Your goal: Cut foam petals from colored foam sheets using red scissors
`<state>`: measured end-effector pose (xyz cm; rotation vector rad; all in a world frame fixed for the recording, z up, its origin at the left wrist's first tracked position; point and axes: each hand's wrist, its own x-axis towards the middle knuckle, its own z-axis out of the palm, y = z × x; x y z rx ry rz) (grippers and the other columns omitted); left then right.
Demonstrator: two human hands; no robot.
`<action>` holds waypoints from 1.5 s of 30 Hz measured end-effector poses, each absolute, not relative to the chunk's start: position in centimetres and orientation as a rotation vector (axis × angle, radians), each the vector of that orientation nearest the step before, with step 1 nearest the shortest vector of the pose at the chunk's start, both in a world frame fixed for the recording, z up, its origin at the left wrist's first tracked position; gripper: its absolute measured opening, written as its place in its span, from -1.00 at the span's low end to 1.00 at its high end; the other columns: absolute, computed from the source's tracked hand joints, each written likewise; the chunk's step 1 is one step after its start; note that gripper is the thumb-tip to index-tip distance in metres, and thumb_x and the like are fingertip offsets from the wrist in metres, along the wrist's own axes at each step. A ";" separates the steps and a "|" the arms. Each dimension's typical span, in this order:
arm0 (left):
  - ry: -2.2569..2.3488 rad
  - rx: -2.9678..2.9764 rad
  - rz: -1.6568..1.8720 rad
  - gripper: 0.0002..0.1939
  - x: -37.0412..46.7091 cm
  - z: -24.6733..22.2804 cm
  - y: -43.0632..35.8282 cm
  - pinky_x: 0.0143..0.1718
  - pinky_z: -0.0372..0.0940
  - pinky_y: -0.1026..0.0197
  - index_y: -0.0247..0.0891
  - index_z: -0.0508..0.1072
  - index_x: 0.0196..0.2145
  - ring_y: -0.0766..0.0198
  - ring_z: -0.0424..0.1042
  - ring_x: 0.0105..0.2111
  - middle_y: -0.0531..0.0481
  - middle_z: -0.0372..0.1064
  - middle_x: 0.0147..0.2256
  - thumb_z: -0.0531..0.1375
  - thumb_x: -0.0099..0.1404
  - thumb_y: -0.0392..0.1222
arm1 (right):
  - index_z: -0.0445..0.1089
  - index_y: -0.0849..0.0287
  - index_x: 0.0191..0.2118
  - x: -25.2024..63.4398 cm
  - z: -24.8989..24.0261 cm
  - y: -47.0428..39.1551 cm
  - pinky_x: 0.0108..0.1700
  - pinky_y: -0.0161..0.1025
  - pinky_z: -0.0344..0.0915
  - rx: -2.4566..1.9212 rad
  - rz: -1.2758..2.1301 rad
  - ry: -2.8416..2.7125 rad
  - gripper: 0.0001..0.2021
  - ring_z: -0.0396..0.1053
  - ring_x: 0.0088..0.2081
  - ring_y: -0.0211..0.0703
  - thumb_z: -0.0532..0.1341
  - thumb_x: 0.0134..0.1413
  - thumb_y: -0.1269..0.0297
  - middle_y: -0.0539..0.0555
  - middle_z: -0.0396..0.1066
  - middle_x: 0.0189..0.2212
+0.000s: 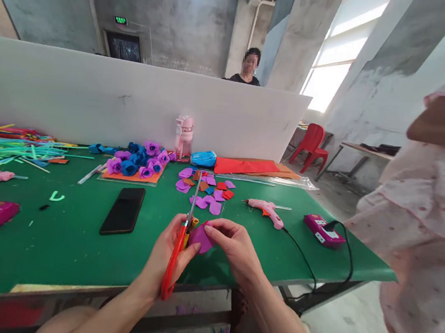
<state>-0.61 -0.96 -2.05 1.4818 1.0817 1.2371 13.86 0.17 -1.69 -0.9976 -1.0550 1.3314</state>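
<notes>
My left hand [167,254] is closed around red-handled scissors [174,263], their blades pointing away from me. A small yellow piece [194,222] shows beside the scissors, between the hands; what it is I cannot make out. Between both hands is a purple petal-shaped piece [201,238], its edge touched by my left fingers. My right hand [232,246] pinches that petal between thumb and fingers. Beyond the hands lie loose purple, red, brown and blue petals [215,207]. Purple and blue rolled flowers [136,161] are heaped on an orange sheet further left.
A black phone [123,211] lies left of my hands. On the right are a pink glue gun [264,210] and a corded magenta power strip [324,231]. A pink bottle [184,137] stands by the white partition [133,99]. Another person [438,193] stands at the right.
</notes>
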 end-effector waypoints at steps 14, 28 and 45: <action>1.013 1.348 1.185 -0.63 -0.4 -1.8 -1.0 -0.39 0.29 0.33 -0.21 0.25 -0.22 0.34 0.39 -0.40 0.08 0.38 -0.31 0.27 0.01 -0.18 | 0.53 0.17 -0.47 13.8 -2.0 0.0 -0.39 -0.32 0.21 -0.976 1.369 -1.006 -0.79 0.27 -0.48 -0.29 0.38 -0.24 0.14 0.01 0.45 -0.52; 1.007 1.330 1.228 -0.62 -0.3 -1.9 -0.9 -0.40 0.32 0.32 -0.21 0.25 -0.22 0.35 0.37 -0.42 0.08 0.35 -0.32 0.28 0.01 -0.16 | 0.53 0.22 -0.43 13.8 -2.1 0.0 -0.33 -0.28 0.24 -0.941 1.441 -1.035 -0.72 0.32 -0.46 -0.26 0.42 -0.31 0.14 0.05 0.48 -0.49; 1.361 2.403 0.328 -0.79 -5.0 0.7 -1.5 -0.47 0.06 0.28 -0.14 0.20 -0.11 0.26 0.30 -0.48 0.05 0.32 -0.39 -0.12 0.33 -0.23 | 0.51 0.18 -0.51 15.9 -1.3 0.5 -0.37 -0.29 0.18 -1.041 1.221 -1.009 -0.80 0.29 -0.49 -0.27 0.40 -0.28 0.16 0.01 0.47 -0.54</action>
